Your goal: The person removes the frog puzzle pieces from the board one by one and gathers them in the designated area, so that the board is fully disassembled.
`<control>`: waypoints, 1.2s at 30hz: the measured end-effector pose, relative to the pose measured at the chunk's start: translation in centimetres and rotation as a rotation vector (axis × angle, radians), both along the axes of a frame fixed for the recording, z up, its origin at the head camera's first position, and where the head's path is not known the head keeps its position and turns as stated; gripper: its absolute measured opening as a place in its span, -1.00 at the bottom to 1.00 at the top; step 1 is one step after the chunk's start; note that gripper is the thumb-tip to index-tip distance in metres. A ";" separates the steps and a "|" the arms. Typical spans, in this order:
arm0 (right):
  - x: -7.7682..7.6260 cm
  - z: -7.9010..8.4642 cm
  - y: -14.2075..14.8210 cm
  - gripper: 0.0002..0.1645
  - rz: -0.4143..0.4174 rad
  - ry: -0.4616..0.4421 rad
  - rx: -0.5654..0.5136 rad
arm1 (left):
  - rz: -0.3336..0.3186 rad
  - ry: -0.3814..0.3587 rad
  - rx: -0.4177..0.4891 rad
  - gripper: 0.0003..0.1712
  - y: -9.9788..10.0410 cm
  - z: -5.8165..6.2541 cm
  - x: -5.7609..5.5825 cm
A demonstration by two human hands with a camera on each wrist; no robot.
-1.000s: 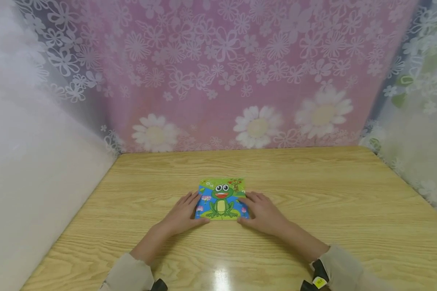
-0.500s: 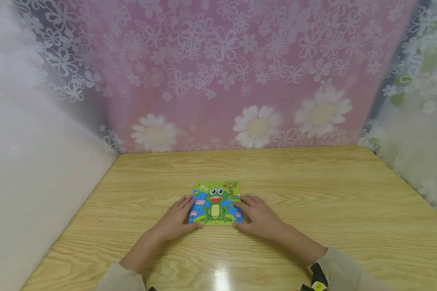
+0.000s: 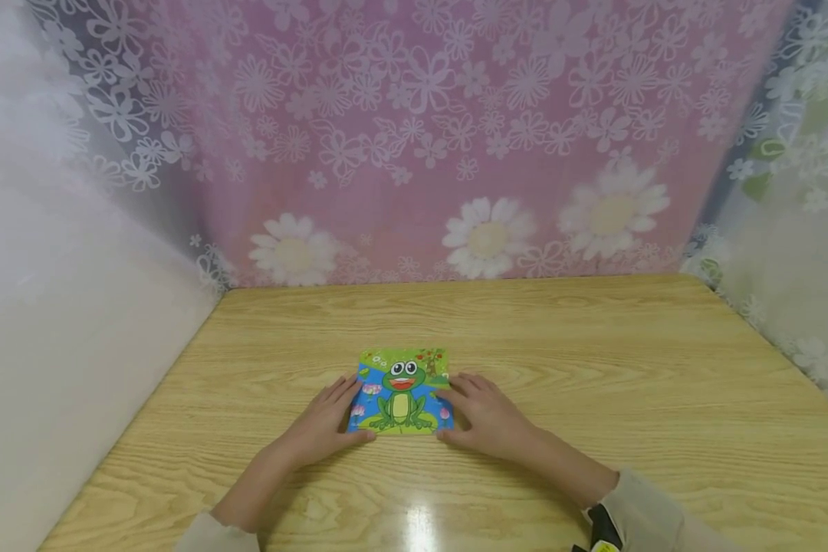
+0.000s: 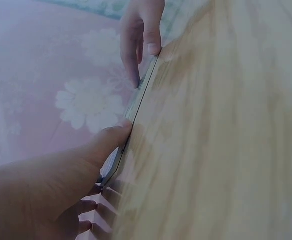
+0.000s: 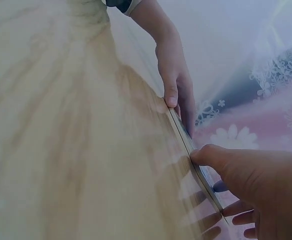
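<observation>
A flat square board (image 3: 402, 406) with a frog picture lies on the wooden table. My left hand (image 3: 324, 429) grips its left side, thumb at the front edge and fingers along the side. On the opposite side my right hand (image 3: 493, 418) holds it, with the thumb at the front edge and the index finger on the picture. In the left wrist view the board's edge (image 4: 145, 90) looks thin, with a dark line along it. From the right wrist, the left hand (image 5: 175, 75) shows at the far corner and the right thumb (image 5: 208, 156) touches the near edge.
The wood-grain table (image 3: 559, 345) extends around the board. Behind it hangs a pink flowered curtain (image 3: 400, 153), with a pale wall covering (image 3: 76, 307) on the left and a floral one (image 3: 800, 230) on the right. Light reflects off the table's front (image 3: 419, 529).
The board has slid left and toward me, with both hands keeping hold of its sides. The left hand has moved along to the left with it.
</observation>
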State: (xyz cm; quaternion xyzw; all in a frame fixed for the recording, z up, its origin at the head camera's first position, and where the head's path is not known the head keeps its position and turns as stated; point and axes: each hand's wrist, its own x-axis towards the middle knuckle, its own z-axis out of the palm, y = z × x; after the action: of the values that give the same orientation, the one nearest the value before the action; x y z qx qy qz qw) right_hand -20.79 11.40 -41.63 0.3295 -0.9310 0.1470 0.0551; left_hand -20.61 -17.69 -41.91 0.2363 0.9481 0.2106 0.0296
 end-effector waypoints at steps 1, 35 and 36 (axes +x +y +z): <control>0.1 0.0 0.0 -0.25 0.002 0.004 0.003 | -0.002 0.002 0.001 0.06 0.0 0.0 0.1; -7.8 1.4 -7.6 -0.55 0.086 -0.181 -0.166 | -0.011 -0.117 -0.068 0.06 0.0 2.0 -2.4; -8.1 1.3 -7.9 -0.56 0.085 -0.175 -0.160 | -0.010 -0.116 -0.069 0.05 0.0 2.0 -2.4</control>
State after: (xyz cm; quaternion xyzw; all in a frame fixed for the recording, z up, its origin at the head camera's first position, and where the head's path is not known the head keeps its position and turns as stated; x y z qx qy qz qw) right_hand -28.86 3.47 -40.29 0.3493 -0.9027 0.2512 -0.0067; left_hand -23.05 -17.68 -39.92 0.2275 0.9503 0.1908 0.0936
